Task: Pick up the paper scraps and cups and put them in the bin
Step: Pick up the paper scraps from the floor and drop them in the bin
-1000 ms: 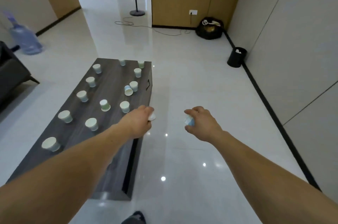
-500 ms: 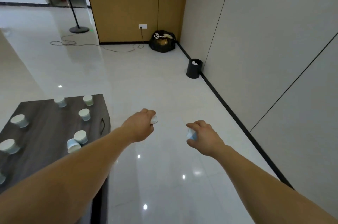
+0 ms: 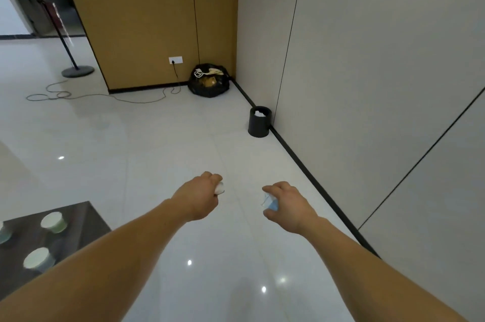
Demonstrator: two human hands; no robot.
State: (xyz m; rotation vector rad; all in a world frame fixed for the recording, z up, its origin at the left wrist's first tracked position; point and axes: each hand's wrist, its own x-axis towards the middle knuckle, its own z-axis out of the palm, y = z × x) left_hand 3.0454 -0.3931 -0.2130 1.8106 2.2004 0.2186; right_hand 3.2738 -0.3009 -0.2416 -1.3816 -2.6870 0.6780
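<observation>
Both hands reach out over the white floor, the left hand (image 3: 199, 197) curled round a crumpled white cup (image 3: 220, 188) and the right hand (image 3: 290, 206) round a crushed blue cup (image 3: 270, 203), while the black bin (image 3: 259, 122) stands well ahead against the wall and more cups (image 3: 53, 222) sit on the desk (image 3: 86, 227).

No writing, label, brand, number or sign could be read. The paper cups (image 3: 53, 222) at the lower left showed plain pale sides. The black bin (image 3: 259, 124) right of centre looked unmarked. The wall socket (image 3: 175, 60) at upper centre was too small to tell.
</observation>
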